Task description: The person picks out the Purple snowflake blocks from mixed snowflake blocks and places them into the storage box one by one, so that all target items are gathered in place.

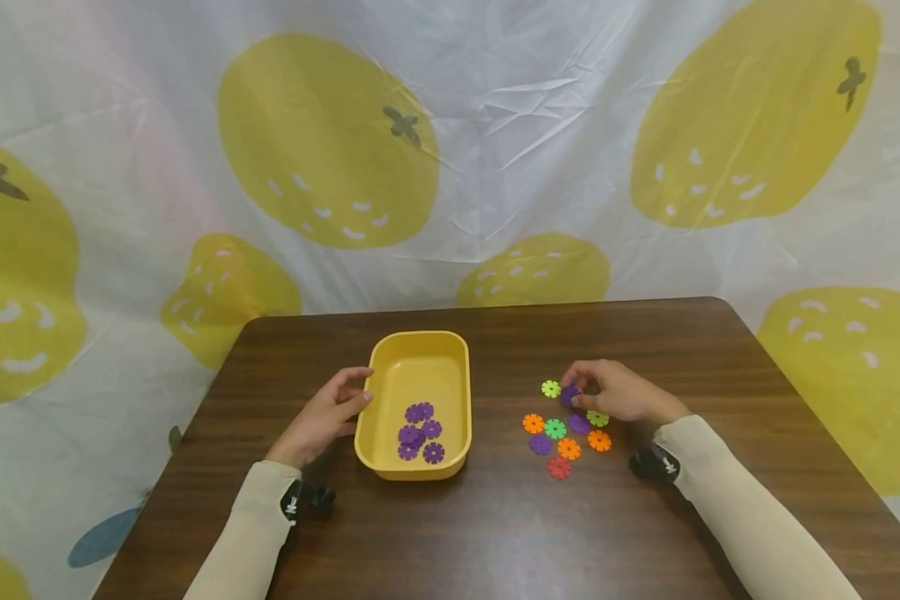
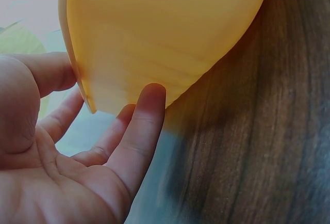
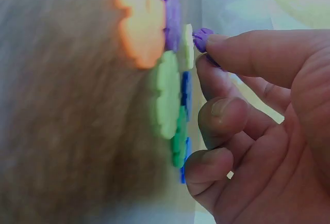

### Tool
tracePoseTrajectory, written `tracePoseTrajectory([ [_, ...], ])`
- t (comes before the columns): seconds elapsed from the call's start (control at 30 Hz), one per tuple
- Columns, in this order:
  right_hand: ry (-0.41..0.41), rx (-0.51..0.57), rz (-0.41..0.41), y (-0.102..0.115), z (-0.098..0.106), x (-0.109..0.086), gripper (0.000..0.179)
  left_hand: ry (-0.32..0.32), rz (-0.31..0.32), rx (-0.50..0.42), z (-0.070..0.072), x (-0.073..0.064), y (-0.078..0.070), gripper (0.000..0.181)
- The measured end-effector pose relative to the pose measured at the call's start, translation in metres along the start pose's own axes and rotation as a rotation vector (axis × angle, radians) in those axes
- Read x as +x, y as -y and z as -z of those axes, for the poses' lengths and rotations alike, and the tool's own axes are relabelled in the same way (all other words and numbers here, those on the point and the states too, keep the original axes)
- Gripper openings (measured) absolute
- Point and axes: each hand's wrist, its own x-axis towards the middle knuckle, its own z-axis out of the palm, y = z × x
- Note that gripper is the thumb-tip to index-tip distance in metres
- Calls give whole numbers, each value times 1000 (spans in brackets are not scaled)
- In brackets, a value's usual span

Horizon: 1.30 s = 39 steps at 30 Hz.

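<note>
A yellow plastic basin [image 1: 465, 400] holds several purple notched discs [image 1: 432, 429] toward its near end. At its left side, my left hand [image 1: 330, 417] grips the rim lightly, thumb at the edge and fingers [image 2: 149, 105] against the outer wall. Right of the basin, my right hand [image 1: 611, 392] pinches a purple notched disc [image 3: 201, 39] between thumb and index finger, just over the loose discs. The other fingers of that hand are bent, and part of the pinched disc is hidden behind the fingertips.
Loose notched discs lie around the right hand: orange [image 1: 532, 423], green [image 1: 555, 429], yellow-green [image 1: 551, 389], red [image 1: 558, 467] and purple [image 1: 540, 444]. The brown wooden table [image 1: 510, 533] ends at a hanging fruit-print curtain [image 1: 487, 167].
</note>
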Motion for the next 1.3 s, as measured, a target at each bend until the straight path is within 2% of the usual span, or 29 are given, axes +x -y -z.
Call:
tracePoseTrajectory([
  [0.4,-116,42,58,24,7,7,22,9,-17,-16,-1,2,1,52],
  [0.77,-138,39,106,49,11,18,12,33,-40,-38,1,5,2,52],
  [1.07,-128,106,154,76,4,33,9,21,-30,-38,1,3,3,51],
  [1.3,-142,94,207,97,1,47,9,29,-39,-40,2,4,4,52],
])
